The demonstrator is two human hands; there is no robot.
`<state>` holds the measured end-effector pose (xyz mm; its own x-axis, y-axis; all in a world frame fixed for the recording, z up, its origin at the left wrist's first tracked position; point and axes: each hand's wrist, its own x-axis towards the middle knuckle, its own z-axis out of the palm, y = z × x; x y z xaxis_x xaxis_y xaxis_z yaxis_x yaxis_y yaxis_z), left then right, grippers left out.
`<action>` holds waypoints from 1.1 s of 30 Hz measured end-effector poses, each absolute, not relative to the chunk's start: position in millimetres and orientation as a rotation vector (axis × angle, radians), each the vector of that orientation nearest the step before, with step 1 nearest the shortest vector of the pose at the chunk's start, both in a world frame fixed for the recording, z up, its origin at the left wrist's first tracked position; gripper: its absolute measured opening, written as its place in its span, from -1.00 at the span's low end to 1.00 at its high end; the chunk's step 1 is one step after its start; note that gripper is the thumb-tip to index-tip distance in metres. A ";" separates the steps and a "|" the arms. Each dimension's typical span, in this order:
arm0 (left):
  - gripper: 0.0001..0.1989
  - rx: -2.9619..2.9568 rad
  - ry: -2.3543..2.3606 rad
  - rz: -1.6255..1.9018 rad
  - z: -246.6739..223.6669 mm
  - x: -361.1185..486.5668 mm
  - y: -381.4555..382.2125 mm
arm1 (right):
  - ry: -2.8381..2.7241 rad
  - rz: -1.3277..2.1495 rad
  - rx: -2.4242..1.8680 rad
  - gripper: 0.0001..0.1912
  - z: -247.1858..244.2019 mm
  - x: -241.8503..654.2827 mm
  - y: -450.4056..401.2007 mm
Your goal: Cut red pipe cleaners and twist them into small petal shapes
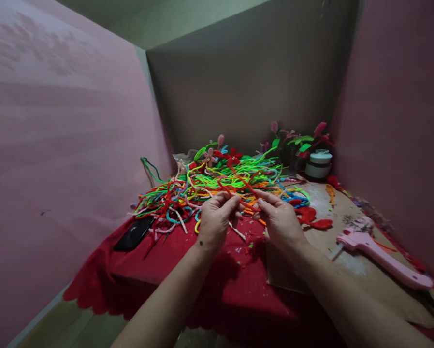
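Red pipe cleaner [249, 208], crimson cloth [159, 275], pink glue gun [383, 260]

Two hands [217, 216], one phone [134, 234], one glue gun [379, 256]

Red tablecloth [155, 278] | heap of multicoloured fuzzy stems [217, 180] | 1 black phone [133, 235] at left | cardboard sheet [284, 270] at right

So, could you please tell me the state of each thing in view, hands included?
Left hand, pinching red fuzzy strands
Right hand, pinching them too
Red fuzzy strands, spanning both hands
Loose strands, heaped in a tangle
Fuzzy flowers, formed
Phone, lying flat, screen dark
Glue gun, lying on cardboard; on or off unclear
Jar, upright, looks closed
Tablecloth, littered with scraps
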<state>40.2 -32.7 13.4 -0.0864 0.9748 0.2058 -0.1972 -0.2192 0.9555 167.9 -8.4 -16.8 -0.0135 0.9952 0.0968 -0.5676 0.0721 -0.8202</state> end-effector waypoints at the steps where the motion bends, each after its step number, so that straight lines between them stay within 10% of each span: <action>1: -0.76 1.228 0.988 1.496 15.7 40.1 -31.6 | -0.845 1.392 -0.677 -0.69 -16.3 167.7 -8.8; 33: -0.82 1.316 0.892 1.559 33.6 44.4 -3.0 | -0.966 1.553 -0.598 -0.83 -13.5 164.0 -13.5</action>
